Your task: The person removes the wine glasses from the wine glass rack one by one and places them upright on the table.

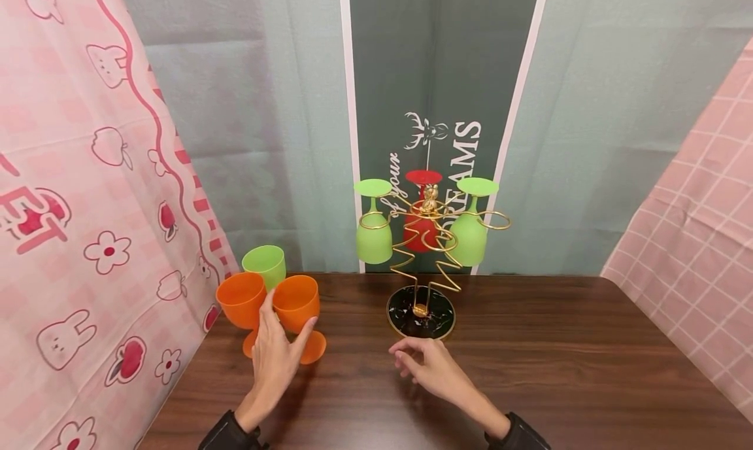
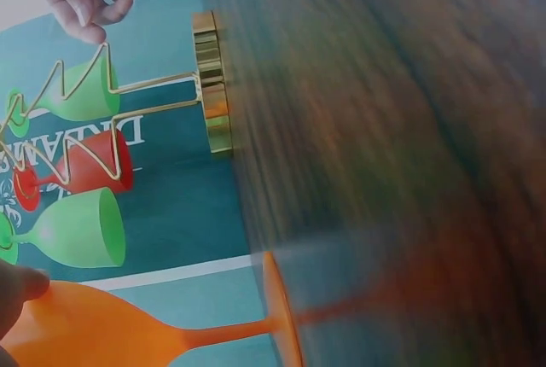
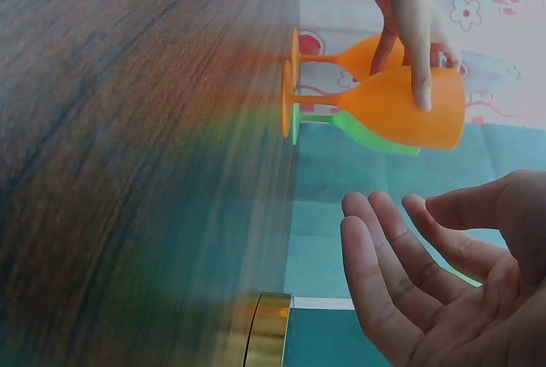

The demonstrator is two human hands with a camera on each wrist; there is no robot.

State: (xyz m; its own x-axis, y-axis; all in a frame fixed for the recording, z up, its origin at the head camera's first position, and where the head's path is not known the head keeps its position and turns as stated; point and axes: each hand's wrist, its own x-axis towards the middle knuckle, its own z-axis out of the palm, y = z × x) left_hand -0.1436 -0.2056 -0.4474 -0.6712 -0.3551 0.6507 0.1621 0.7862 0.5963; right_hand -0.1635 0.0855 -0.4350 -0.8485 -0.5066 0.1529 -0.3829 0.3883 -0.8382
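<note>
My left hand (image 1: pixel 274 353) holds the bowl of an orange goblet (image 1: pixel 299 305), thumb on its right side and fingers on its left. In the right wrist view this orange goblet (image 3: pixel 426 119) stands upright, its foot at the tabletop. A second orange goblet (image 1: pixel 240 299) is just left of my fingers, and a green goblet (image 1: pixel 265 261) stands behind the pair. My right hand (image 1: pixel 432 369) hovers in front of the gold wire rack's black round base (image 1: pixel 402 316), fingers loosely bent with nothing in them.
From the rack hang two green goblets (image 1: pixel 374 241) and a red goblet (image 1: pixel 419 235), all upside down. The brown wooden table (image 1: pixel 547 345) ends at a grey-green printed curtain (image 1: pixel 618 142). Pink patterned cloths hang at left (image 1: pixel 112 201) and right (image 1: pixel 694 221).
</note>
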